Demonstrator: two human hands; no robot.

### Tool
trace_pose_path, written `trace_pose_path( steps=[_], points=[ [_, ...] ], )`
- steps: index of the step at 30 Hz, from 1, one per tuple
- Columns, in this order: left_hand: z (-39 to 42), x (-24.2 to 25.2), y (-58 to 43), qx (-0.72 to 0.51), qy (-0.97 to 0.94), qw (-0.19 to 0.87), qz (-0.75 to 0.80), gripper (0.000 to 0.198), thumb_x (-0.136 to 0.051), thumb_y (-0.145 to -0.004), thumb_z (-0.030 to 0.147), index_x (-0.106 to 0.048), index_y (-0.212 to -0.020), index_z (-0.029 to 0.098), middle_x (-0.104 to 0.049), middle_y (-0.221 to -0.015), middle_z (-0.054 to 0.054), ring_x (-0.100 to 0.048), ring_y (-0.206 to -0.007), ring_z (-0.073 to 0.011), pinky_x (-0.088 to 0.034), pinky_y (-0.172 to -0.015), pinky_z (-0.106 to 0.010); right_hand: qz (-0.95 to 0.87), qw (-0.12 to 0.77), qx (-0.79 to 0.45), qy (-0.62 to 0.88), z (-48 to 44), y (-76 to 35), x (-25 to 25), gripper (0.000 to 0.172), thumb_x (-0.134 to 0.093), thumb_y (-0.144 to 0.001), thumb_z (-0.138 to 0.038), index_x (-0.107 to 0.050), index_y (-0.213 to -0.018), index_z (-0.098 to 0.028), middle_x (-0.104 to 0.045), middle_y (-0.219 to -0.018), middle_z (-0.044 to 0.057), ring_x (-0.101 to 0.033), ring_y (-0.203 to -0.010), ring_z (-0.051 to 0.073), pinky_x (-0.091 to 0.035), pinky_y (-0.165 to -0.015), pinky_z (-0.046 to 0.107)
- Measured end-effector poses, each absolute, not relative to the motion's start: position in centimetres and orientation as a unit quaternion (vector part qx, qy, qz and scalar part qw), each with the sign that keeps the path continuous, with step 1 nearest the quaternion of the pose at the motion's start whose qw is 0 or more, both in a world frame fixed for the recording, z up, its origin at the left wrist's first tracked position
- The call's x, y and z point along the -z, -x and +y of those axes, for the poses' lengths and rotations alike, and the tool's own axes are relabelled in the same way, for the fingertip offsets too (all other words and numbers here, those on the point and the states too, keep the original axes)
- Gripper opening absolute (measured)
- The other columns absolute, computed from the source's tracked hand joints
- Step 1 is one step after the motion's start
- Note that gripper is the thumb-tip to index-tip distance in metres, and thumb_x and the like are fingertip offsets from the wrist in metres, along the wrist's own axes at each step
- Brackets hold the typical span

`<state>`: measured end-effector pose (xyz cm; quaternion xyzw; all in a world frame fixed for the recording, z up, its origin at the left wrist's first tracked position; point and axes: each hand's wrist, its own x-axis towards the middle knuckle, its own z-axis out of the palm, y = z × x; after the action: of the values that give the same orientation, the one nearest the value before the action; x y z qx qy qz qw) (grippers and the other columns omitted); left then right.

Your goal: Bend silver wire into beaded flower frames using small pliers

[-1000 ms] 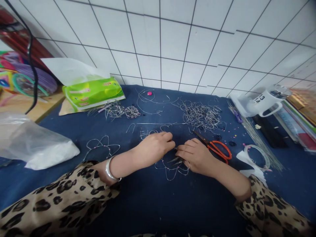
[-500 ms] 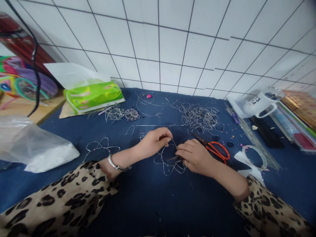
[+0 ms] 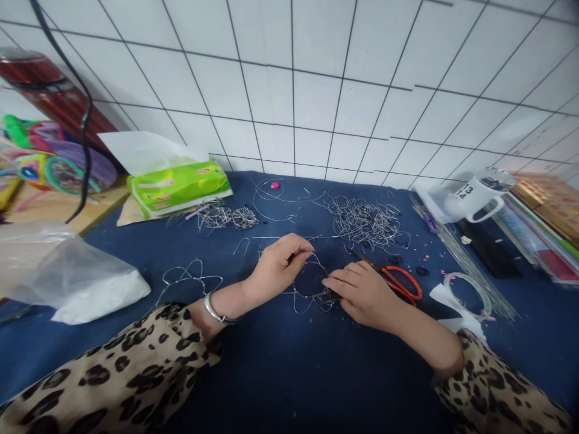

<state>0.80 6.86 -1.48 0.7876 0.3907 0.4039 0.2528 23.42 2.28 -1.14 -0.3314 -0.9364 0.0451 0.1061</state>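
My left hand point(image 3: 281, 268) is closed, thumb and forefinger pinching the upper edge of a wire ring point(image 3: 296, 295) with thin wire loops and small pink beads. At the ring's right side my right hand point(image 3: 362, 292) is curled, its fingertips by the wire. From under that hand stick the dark jaws of what look like pliers point(image 3: 332, 295); their handles are hidden in the palm. Orange-handled scissors point(image 3: 402, 284) lie just beyond the right hand. Left of my left wrist rests another looped wire piece with beads point(image 3: 190, 278).
Behind the hands lie a tangle of wire point(image 3: 368, 222), a finished-looking wire cluster point(image 3: 245, 217) and a pink object point(image 3: 274, 185). A green tissue pack point(image 3: 181, 188) and a plastic bag point(image 3: 97, 283) stand left. Straight wires point(image 3: 479, 271), a tape roll point(image 3: 468, 295) and a white mug point(image 3: 482, 196) are right.
The view has tilted up slightly, so things sit lower in the picture. The dark jaws show less beneath my right hand. My left hand keeps its pinch at the ring.
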Motion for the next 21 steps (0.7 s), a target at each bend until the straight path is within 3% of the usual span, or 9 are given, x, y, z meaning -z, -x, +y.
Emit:
trace_pose_path(
  steps=[6,11,16,21],
  points=[
    [6.45,1.61,-1.21,-0.385,-0.721,0.403,0.411,0.009,-0.050,-0.086,0.020,-0.057,-0.090,0.017,-0.055,-0.073,0.001,-0.049,-0.062,-0.0084,-0.041,-0.057,-0.021,-0.936,0.127,-0.061,0.323,2.34,-23.35,1.32,0.037,-0.043,-0.083,-0.014,-0.053,-0.118,-0.018,-0.060,-0.112,0.006,-0.047,-0.095,0.020,-0.033,-0.079,0.037],
    [6.16,1.50,-1.62,-0.405,-0.678,0.477,0.386,0.009,-0.054,-0.084,0.023,-0.056,-0.089,0.016,-0.055,-0.076,0.000,-0.049,-0.065,-0.0076,-0.041,-0.060,-0.020,-0.933,0.139,-0.072,0.325,2.35,-23.31,1.57,0.037,-0.045,-0.081,-0.012,-0.055,-0.116,-0.019,-0.061,-0.111,0.006,-0.047,-0.092,0.020,-0.033,-0.078,0.036],
    [6.16,1.37,-1.83,-0.409,-0.662,0.500,0.380,0.010,-0.056,-0.083,0.024,-0.055,-0.087,0.015,-0.056,-0.077,0.000,-0.049,-0.064,-0.0074,-0.042,-0.060,-0.020,-0.940,0.132,-0.066,0.309,2.20,-23.16,1.38,0.036,-0.046,-0.082,-0.013,-0.055,-0.116,-0.018,-0.061,-0.110,0.006,-0.047,-0.093,0.020,-0.032,-0.078,0.036],
    [6.02,1.37,-1.81,-0.394,-0.687,0.457,0.405,0.007,-0.057,-0.082,0.022,-0.056,-0.086,0.015,-0.058,-0.077,-0.001,-0.054,-0.068,-0.0091,-0.044,-0.064,-0.022,-0.951,0.112,-0.035,0.287,2.14,-22.77,0.83,0.030,-0.043,-0.084,-0.013,-0.056,-0.111,-0.015,-0.063,-0.101,0.008,-0.047,-0.092,0.020,-0.032,-0.077,0.037]
  ],
)
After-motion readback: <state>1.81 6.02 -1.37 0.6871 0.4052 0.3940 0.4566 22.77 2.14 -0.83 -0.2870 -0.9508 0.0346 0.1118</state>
